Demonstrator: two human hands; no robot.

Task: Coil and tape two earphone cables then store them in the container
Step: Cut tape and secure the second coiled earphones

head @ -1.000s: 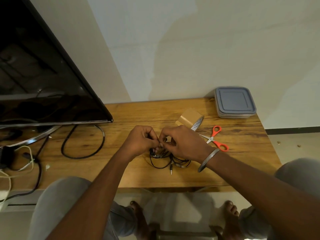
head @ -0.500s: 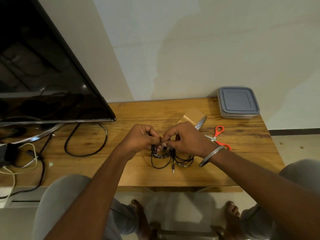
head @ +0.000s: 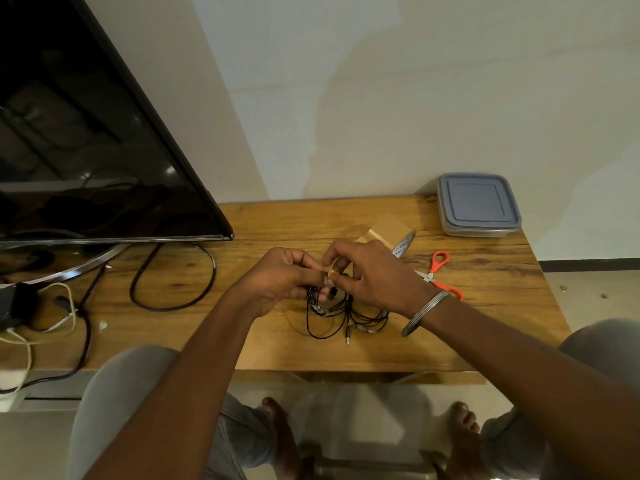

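Black earphone cables hang in loose loops down to the wooden table, a jack plug dangling lowest. My left hand pinches the top of the bundle. My right hand meets it fingertip to fingertip and holds a small brown piece of tape against the cable. Whether both cables are in the bundle I cannot tell. A brown tape roll lies just behind my right hand. The lidded grey container stands at the back right corner.
Orange-handled scissors lie to the right of my right hand. A large dark TV screen on a metal stand fills the left, with a thick black cable loop and more wires beside it. My knees and feet show below the table's front edge.
Both hands have risen slightly with the cable bundle. My right fingers have opened a little around the piece of tape at the top of the coil.
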